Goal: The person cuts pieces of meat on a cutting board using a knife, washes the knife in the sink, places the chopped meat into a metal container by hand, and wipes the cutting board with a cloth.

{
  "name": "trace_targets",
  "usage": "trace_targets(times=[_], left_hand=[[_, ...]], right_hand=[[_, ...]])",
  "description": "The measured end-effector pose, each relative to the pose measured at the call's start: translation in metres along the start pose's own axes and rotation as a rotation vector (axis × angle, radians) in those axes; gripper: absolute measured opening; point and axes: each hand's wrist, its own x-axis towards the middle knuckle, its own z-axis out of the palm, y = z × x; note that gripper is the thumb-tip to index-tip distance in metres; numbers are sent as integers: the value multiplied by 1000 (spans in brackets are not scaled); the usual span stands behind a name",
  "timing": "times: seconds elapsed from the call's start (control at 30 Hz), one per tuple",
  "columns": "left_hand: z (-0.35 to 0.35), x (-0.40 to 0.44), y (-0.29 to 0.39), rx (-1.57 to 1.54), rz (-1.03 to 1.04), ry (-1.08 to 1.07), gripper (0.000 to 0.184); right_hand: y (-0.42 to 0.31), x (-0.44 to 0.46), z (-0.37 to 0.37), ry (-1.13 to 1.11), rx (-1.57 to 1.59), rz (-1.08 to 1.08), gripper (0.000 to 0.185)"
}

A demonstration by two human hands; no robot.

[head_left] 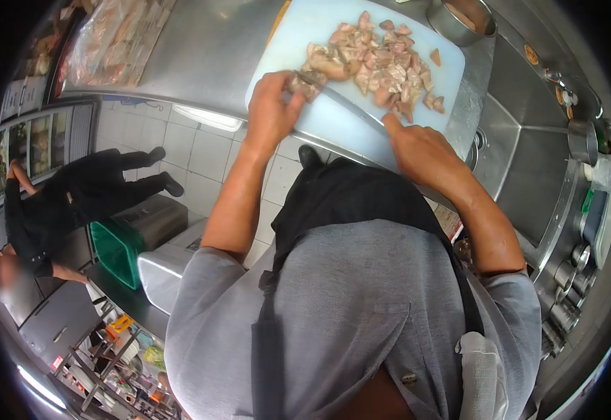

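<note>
Board shows between its near edge and one knife, gripped by right fingers; left fingers clasp one meat chunk.

No text can be read — the red-and-white sticker at lower left is too small, the tan patch on the black clothing too blurred, the shirt mark illegible.

We've got 2 hands, 1 knife, 1 board, we spot 1 co-worker, 3 shoes, 1 green bin, and meat bits too many to count!
</note>
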Motion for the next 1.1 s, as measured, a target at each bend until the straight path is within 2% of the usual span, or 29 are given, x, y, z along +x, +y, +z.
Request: trace_targets(times=[0.13,0.2,0.3,0.4,0.5,0.7,0.9,1.1], left_hand=[[10,0,-9,6,40,-26,21],[6,0,-4,3,22,-71,22],[-15,-5,-4,44,97,-144,31],[-25,-13,-14,69,177,-154,36],[-24,-18,-8,31,84,-150,36],[-14,-18,-2,51,78,-58,29],[-6,-16,-3,36,21,-4,25],[-6,-16,-14,30,27,9,24]], right_hand=[[-5,38,17,157,95,-111,21],[-31,55,6,110,89,-85,29],[-31,62,15,99,127,-69,27],[-10,27,11,31,102,-3,26],[11,6,15,76,159,-3,24],[-4,-5,-6,153,100,-59,25],[-13,-5,-12,51,90,-93,25],[-25,32,3,63,139,-119,25]])
